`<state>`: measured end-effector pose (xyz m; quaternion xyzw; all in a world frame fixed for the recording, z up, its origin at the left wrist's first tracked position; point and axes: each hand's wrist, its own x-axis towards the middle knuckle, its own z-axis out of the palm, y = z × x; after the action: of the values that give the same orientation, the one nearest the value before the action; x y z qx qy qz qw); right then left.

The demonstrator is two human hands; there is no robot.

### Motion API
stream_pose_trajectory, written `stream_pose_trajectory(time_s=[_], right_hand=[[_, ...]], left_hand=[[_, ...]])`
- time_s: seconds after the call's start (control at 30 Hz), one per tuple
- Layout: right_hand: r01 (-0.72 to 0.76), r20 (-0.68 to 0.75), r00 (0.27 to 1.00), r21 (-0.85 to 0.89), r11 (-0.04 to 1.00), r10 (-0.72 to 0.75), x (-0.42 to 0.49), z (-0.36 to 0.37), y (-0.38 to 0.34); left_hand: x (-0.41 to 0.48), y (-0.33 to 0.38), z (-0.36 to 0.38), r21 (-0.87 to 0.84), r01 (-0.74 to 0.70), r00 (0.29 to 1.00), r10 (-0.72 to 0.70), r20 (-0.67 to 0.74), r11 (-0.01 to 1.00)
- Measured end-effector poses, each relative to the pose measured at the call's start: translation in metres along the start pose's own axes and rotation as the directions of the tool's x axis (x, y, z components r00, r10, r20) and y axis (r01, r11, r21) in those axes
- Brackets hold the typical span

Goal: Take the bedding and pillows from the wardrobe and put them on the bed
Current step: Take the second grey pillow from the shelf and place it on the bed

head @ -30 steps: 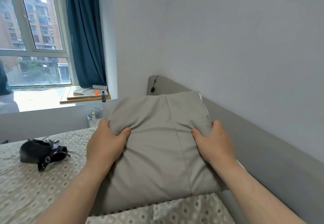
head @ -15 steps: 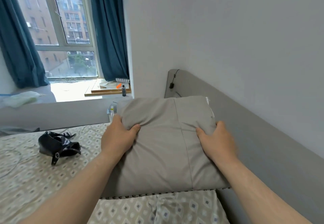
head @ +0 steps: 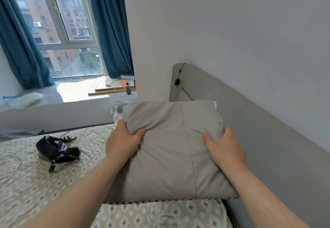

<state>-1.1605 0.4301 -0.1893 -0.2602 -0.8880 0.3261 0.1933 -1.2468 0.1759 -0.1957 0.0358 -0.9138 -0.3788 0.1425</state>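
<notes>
A grey pillow (head: 171, 152) lies at the head of the bed (head: 44, 192), next to the grey headboard (head: 267, 147). My left hand (head: 123, 142) grips the pillow's left side, thumb on top and fingers curled under the edge. On its right side my right hand (head: 225, 149) holds it the same way, thumb pressed into the fabric. The bed's sheet has a beige diamond pattern. No wardrobe shows in this view.
A black bag (head: 55, 151) with straps lies on the bed to the left. A thin cable (head: 10, 170) curls at the bed's left edge. Beyond the bed are a window sill (head: 80, 92) with boards and a small bottle (head: 128, 88), and blue curtains (head: 110, 27).
The view has swung left and the pillow has sunk slightly toward the mattress. Both hands keep the same grip on its sides.
</notes>
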Motion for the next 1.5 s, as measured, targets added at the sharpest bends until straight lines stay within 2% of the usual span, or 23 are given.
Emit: stream_pose_trajectory(time_s=[0.2,0.43,0.57,0.83,0.93,1.1,1.17,1.23,1.33,1.43,1.5], right_hand=[[0.011,0.015,1.000,-0.001,1.000,-0.011,0.037,0.038,-0.008],[-0.005,0.012,1.000,-0.079,0.997,0.006,0.113,0.144,0.006],[0.000,0.110,0.994,-0.077,0.997,0.008,0.159,0.228,0.043],[-0.066,0.208,0.975,-0.074,0.995,0.080,0.226,0.385,0.141],[-0.005,0.207,0.978,-0.107,0.994,0.027,0.248,0.435,0.174],[0.064,0.206,0.978,-0.211,0.975,-0.020,0.284,0.497,0.208],[0.062,0.208,0.978,-0.254,0.965,-0.008,0.292,0.512,0.217],[0.013,0.240,0.968,-0.330,0.944,0.070,0.296,0.522,0.235],[-0.092,0.293,0.924,-0.453,0.887,0.246,0.294,0.533,0.261],[-0.256,0.260,0.898,-0.350,0.901,0.356,0.292,0.536,0.265],[-0.244,0.236,0.915,-0.318,0.916,0.326,0.291,0.534,0.260]], left_hand=[[0.046,-0.017,0.031,-0.050,0.011,1.000,-0.009,0.022,0.999],[0.130,-0.075,0.115,-0.114,0.079,0.997,-0.076,0.027,0.990],[0.165,-0.123,0.187,-0.154,0.116,0.993,-0.111,0.043,0.981],[0.213,-0.235,0.333,-0.240,0.163,0.940,-0.077,0.332,0.957],[0.233,-0.277,0.382,-0.202,0.098,0.931,-0.017,0.366,0.974],[0.253,-0.313,0.444,-0.143,0.087,0.935,-0.031,0.354,0.986],[0.258,-0.323,0.462,-0.137,0.079,0.939,-0.027,0.344,0.987],[0.257,-0.336,0.474,-0.120,0.077,0.933,-0.029,0.360,0.990],[0.250,-0.360,0.481,-0.019,0.184,0.886,-0.157,0.436,0.983],[0.249,-0.372,0.479,-0.103,0.431,0.821,-0.342,0.456,0.896],[0.249,-0.372,0.476,-0.144,0.461,0.818,-0.356,0.452,0.876]])
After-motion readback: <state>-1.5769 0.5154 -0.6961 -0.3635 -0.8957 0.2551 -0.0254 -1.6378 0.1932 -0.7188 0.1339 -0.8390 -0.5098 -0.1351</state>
